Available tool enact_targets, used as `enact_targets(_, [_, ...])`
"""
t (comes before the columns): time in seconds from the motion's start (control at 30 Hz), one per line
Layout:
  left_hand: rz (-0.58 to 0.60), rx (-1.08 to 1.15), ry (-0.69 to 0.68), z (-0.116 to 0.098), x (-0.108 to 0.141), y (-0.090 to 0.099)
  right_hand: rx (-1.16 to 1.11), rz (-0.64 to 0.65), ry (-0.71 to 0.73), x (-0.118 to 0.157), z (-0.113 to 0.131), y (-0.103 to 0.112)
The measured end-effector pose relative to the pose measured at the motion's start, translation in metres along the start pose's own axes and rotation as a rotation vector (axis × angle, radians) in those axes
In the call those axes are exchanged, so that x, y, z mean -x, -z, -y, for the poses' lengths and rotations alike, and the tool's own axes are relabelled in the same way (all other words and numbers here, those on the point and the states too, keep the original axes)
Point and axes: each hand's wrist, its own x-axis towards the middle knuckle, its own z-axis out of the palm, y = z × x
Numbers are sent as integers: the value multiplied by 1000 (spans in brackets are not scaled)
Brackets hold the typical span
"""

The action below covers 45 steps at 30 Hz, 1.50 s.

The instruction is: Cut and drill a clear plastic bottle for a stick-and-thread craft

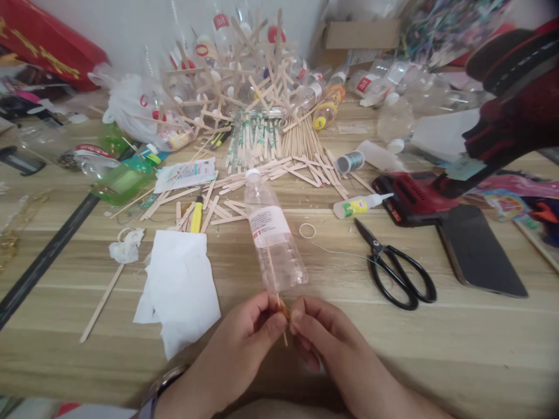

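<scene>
My left hand [255, 329] is closed in a pinch on a thin wooden stick [272, 269], which points up and away from me. Opposite it, the fingers of my right hand [318, 326] pinch a small amber-coloured piece [283, 307] against the stick; its kind is too small to make out. Just beyond my fingertips is a clear plastic bottle [282, 262] with a white cap and a white label. The stick's upper part overlaps the bottle in view. A pale ring [307, 231] with a thread trailing from it lies right of the bottle.
Black-handled scissors [395, 273], a glue bottle [356, 206], a thread spool [349, 163], a phone [484, 247] and a red power tool [419, 198] lie right. White paper [186, 285] and a yellow-handled tool [197, 215] lie left. Wooden sticks [262, 174] and bottles crowd the back.
</scene>
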Motion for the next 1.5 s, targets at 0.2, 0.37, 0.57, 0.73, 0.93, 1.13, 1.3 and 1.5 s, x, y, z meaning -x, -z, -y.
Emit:
enact_targets(0.2, [-52,201,53,-1,-1,-2,-65,-68,2,-5,-5,0])
enact_targets(0.37, [-82,302,73,-1,1,-3,128,93,-45,-5,-11,1])
enact_targets(0.57, [-97,374,79,5,2,-8,206,240,-59,0,-11,-1])
enact_targets(0.73, [-185,479,95,7,2,-14,187,233,1,1,-11,-1])
enact_targets(0.93, [-193,523,138,9,-2,-26,226,249,29,2,-12,-2])
enact_targets(1.13, [-120,623,130,13,5,-27,202,260,36,4,-15,-3])
enact_targets(1.3, [-85,637,136,12,9,-24,206,274,47,5,-13,-2])
enact_targets(1.5, [-114,686,121,10,4,-27,217,287,55,4,-16,-3])
